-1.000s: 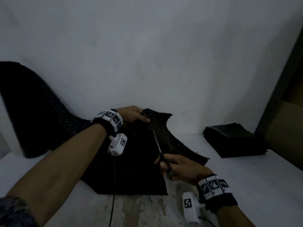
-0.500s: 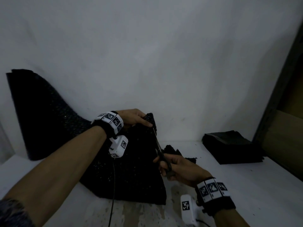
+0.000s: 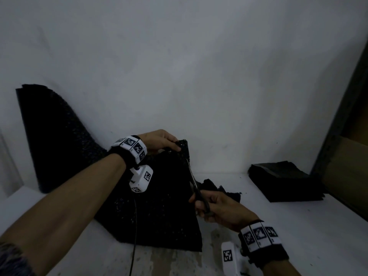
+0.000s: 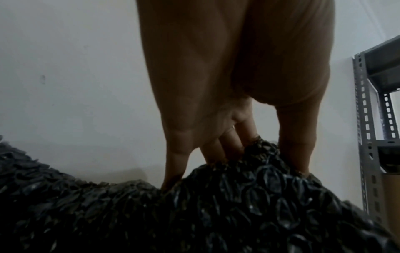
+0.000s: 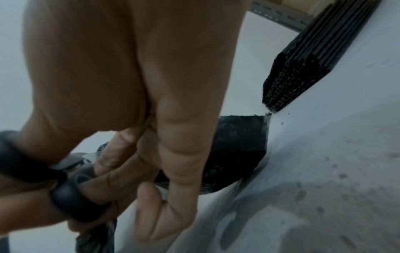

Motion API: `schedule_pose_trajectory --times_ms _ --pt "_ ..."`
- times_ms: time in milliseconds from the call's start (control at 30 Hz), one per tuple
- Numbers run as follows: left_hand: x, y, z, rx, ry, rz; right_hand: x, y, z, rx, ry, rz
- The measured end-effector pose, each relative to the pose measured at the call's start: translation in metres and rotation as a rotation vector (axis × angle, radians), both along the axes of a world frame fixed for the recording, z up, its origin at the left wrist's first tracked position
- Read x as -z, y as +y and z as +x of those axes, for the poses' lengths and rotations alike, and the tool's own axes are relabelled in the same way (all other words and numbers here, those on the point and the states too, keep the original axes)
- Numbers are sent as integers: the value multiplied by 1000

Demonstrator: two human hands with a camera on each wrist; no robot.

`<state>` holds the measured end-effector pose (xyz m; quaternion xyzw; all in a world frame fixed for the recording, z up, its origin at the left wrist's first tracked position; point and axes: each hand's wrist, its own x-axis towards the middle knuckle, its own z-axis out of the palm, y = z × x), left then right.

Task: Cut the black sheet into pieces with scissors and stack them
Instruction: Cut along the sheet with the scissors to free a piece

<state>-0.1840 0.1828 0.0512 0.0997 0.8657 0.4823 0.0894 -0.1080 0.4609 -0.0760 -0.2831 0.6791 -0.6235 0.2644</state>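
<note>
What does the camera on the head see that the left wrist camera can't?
Only the head view shows the right hand gripping the scissors, the loose cut piece and the stack of pieces. Only the left wrist view shows the grey metal shelf post and the sheet's shiny bubbles close up. Both show the left hand pinching the black sheet before the white wall.

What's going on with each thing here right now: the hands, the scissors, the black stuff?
Left hand: pinches the black sheet's raised top corner.
Right hand: grips the scissors' handles.
Scissors: blades up along the sheet's right edge.
Black sheet: held up at one corner, its far end leaning on the wall.
Cut piece: lying loose on the table.
Stack of pieces: piled at right.
</note>
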Motion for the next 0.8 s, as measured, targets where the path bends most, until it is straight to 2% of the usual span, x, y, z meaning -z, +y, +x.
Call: schedule_pose_trajectory --times_ms 433,633,800 --pt "0 2 2 32 -4 4 -18 -3 -1 3 12 12" --pt "-3 1 -2 -41 9 23 -12 -5 6 -6 36 -16" --pt "-6 -5 0 -55 111 -23 -10 -5 3 29 41 31"
